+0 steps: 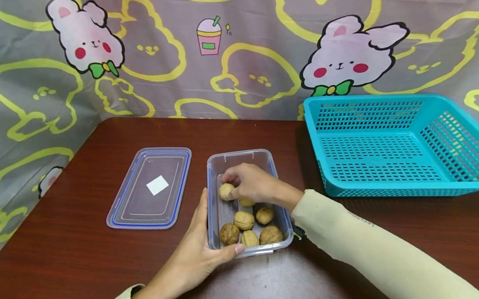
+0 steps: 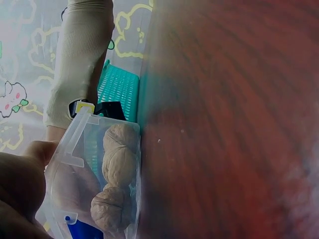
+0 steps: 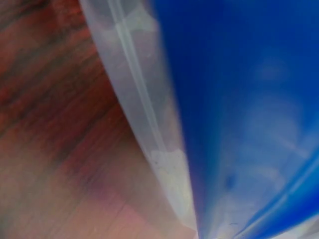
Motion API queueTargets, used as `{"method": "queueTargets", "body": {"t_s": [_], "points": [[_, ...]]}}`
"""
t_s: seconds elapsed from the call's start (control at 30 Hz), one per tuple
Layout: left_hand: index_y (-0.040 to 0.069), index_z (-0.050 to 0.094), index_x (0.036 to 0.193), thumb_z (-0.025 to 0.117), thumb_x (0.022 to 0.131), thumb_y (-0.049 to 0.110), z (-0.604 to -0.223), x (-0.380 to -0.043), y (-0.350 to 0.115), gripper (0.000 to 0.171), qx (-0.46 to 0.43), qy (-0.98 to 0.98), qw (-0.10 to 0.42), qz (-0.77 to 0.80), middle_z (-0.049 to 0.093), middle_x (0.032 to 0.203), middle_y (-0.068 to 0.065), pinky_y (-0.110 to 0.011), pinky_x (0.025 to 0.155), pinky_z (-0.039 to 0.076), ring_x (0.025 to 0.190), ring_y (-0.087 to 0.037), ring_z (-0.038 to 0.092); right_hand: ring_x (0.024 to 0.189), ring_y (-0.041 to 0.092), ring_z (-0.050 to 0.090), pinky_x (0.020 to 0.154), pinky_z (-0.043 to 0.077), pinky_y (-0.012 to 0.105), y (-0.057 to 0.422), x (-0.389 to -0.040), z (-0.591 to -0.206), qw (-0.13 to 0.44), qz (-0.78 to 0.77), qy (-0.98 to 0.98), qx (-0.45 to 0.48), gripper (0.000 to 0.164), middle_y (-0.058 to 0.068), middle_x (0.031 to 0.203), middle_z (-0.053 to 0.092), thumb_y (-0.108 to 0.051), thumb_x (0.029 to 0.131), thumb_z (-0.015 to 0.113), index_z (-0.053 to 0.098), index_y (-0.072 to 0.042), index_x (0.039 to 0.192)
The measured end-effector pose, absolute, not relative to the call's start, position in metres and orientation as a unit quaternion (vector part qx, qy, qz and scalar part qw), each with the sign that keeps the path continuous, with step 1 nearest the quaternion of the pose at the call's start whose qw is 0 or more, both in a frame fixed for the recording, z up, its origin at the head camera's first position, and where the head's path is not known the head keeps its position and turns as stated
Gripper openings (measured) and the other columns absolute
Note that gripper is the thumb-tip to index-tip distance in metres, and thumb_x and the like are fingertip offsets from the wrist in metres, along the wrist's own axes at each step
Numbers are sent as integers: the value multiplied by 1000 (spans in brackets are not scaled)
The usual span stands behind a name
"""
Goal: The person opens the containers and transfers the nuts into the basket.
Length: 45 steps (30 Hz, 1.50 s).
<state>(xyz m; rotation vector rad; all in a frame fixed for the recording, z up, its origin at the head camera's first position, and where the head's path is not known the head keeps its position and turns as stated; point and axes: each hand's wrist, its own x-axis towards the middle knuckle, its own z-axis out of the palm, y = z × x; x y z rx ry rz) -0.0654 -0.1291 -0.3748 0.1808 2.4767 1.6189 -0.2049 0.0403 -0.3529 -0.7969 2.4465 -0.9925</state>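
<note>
A clear plastic container (image 1: 213,213) stands on the table with several walnuts (image 1: 243,220) inside, mostly toward its near end. My left hand (image 1: 198,248) grips its near left corner, thumb at the front rim and fingers along the left side. Reaching in from the right, my right hand (image 1: 251,181) pinches a pale walnut (image 1: 226,191) between thumb and fingers, near the container's left wall. Another walnut lies partly hidden under that hand. Through the wall in the left wrist view, walnuts (image 2: 119,167) show in a row. A blurred blue surface (image 3: 249,99) fills much of the right wrist view.
A clear lid (image 1: 139,197) with a blue seal and a white square label lies left of the container. At the back right stands a turquoise perforated basket (image 1: 373,184). A patterned curtain (image 1: 249,36) hangs behind the brown table (image 1: 64,248).
</note>
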Motion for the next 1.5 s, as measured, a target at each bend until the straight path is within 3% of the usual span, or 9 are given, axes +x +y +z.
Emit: {"method": "queueTargets", "body": {"t_s": [0.23,0.57,0.77,0.97,1.13,1.33,1.5], "points": [[16,-12,168,90,82,35,-374,-65,-129,135,56,834,93,541,-2,176,-17,-60,129,12,161,-36,8,99,16,70,93,56,33,40,-204,-353,176,-345,876,-287,29,5,105,78,-7,87,79,77,-7,116],[16,-11,169,90,82,35,-373,-65,-129,135,53,837,95,537,-1,176,-17,-61,129,11,162,-37,7,108,20,70,95,57,35,46,-200,-341,174,-382,868,-265,27,5,112,78,-10,93,77,76,-9,120],[16,-12,168,90,82,36,-373,-65,-129,135,54,837,97,536,-2,176,-17,-61,129,10,162,-36,5,108,20,67,92,57,36,56,-194,-320,176,-418,853,-259,26,3,116,74,-12,97,73,74,-11,123],[18,-14,168,90,83,36,-372,-65,-129,135,46,834,108,538,-5,176,-15,-62,129,9,162,-37,3,117,23,67,101,57,42,66,-187,-293,163,-422,854,-258,31,3,125,73,-11,98,73,72,-11,128],[18,-14,168,90,82,35,-373,-64,-129,137,44,831,106,545,4,176,-17,-61,129,12,161,-35,12,121,26,67,103,57,47,84,-187,-271,158,-463,837,-244,33,5,127,73,-9,98,72,70,-10,131],[19,-15,168,91,81,32,-374,-64,-129,138,42,825,104,553,10,176,-17,-59,129,14,160,-34,19,106,24,70,96,60,34,121,-203,-251,157,-536,805,-199,35,10,122,74,-10,98,72,69,-3,132],[18,-14,168,91,81,32,-373,-65,-129,137,41,826,104,553,9,176,-16,-59,129,14,160,-34,18,109,26,70,95,61,29,155,-222,-235,150,-569,794,-152,38,13,132,64,-7,98,73,67,-1,134]]}}
